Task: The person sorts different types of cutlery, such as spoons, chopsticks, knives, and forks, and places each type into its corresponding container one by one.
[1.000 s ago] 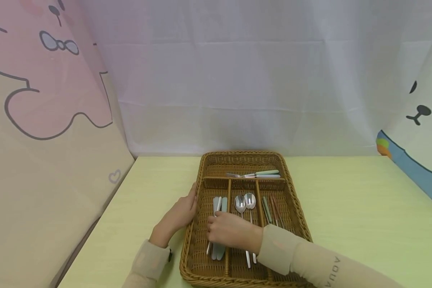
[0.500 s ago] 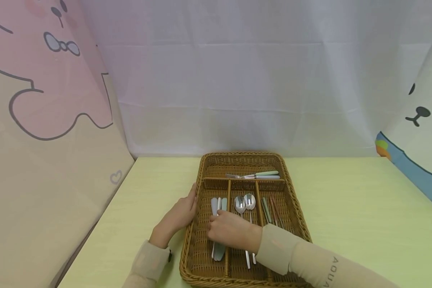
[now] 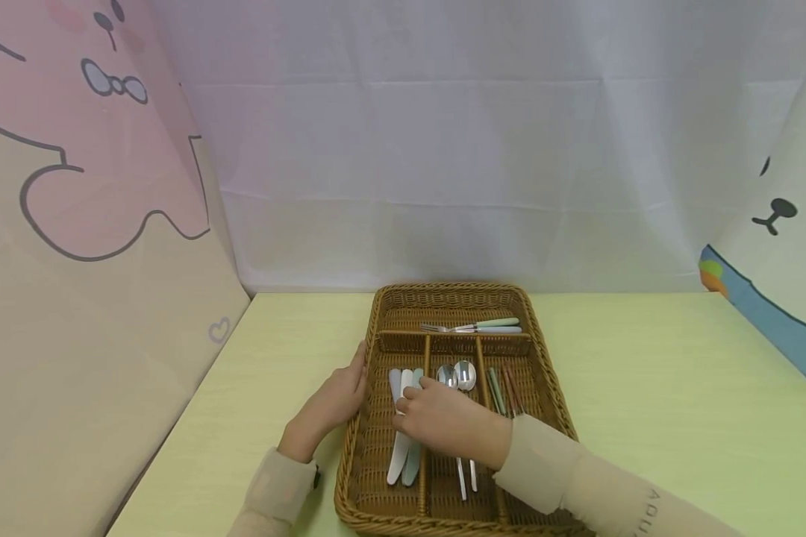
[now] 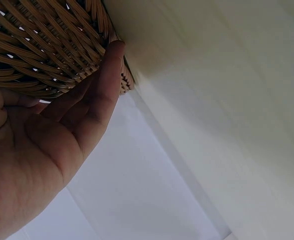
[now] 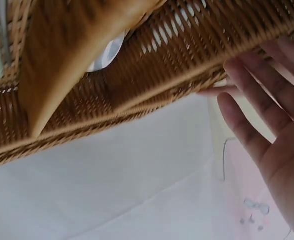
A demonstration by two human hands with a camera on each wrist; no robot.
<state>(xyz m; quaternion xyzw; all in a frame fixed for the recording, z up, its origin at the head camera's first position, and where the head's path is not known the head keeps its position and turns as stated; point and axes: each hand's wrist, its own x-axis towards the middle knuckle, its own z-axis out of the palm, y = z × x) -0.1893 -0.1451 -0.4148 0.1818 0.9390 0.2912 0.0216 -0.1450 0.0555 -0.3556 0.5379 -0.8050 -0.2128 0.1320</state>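
Note:
Several knives lie side by side in the left compartment of a brown wicker cutlery basket (image 3: 384, 294): a pale lavender one, a white knife (image 3: 397, 456) and a green knife (image 3: 411, 464). My right hand (image 3: 446, 418) hovers over their middle and hides part of them. In the right wrist view its fingers look extended and slightly spread, with nothing gripped. Outside the basket, my left hand (image 3: 332, 399) rests along the left wall. Its straight fingers (image 4: 104, 85) touch the wicker in the left wrist view. Two spoons (image 3: 466, 375) lie in the middle compartment, partly under my right hand.
Two forks (image 3: 497, 327) with green and pale blue handles lie across the back compartment. The right compartment holds green and brown handles (image 3: 513, 388), partly covered by my sleeve. The basket stands on a pale yellow-green table (image 3: 678, 403) before a white curtain (image 3: 477, 149).
The white knife, earlier between my right fingers, now lies flat between the lavender and green ones. My right hand has loosened and shifted slightly right and up. My left hand stays put.

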